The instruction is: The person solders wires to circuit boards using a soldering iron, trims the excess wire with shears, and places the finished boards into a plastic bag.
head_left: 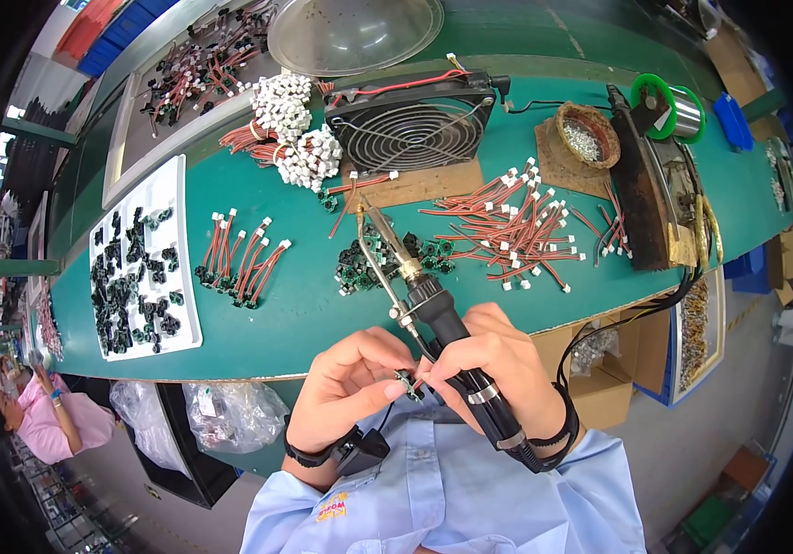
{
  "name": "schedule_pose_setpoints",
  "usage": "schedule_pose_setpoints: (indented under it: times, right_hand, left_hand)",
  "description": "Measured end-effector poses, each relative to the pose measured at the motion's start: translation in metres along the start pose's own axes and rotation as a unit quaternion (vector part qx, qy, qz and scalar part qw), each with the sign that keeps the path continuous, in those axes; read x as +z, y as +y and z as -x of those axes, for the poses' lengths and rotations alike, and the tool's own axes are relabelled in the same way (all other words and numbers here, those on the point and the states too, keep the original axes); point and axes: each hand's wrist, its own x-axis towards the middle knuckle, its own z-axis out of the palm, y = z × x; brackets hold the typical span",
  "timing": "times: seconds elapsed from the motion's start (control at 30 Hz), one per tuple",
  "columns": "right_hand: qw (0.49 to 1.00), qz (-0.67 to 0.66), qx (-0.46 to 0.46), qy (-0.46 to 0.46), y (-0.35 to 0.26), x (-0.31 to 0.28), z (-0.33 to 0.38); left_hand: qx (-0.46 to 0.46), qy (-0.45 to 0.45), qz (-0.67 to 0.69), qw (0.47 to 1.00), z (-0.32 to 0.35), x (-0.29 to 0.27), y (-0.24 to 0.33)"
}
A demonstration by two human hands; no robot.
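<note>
In front of my chest, my left hand (pixel 345 383) pinches a small black-and-green component (pixel 408 385) between thumb and fingertips. My right hand (pixel 505 371) is wrapped round a black soldering iron (pixel 436 312) that has a thin metal feed tube along its side. The iron points up and away over the bench. The thumb and forefinger of that hand also meet close to the component, where a bit of red wire shows; their exact grip is hard to make out. Beyond the iron's shaft lies a pile of loose black-and-green components (pixel 357 268).
The green bench (pixel 295 337) carries a white tray (pixel 188 314) of components, wired pieces (pixel 248 263), red leads with white connectors (pixel 516 226), and bundled leads (pixel 308 159). Behind stand a black fan (pixel 410 125), a bowl of silvery bits (pixel 584 140) and a solder spool (pixel 687 115). A co-worker (pixel 54 415) is at far left.
</note>
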Motion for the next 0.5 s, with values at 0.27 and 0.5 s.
schedule_pose_setpoints:
  times: [0.27, 0.5]
  right_hand:
    - [1.000, 0.013, 0.004, -0.018, -0.0016, -0.0017, -0.0010]
    - [0.998, 0.041, 0.008, 0.040, -0.0013, 0.0028, 0.0022]
  left_hand:
    - [0.005, 0.018, 0.019, 1.000, -0.0012, 0.0017, -0.0029]
    - [0.052, 0.039, -0.033, 0.997, -0.0017, 0.0014, -0.0041]
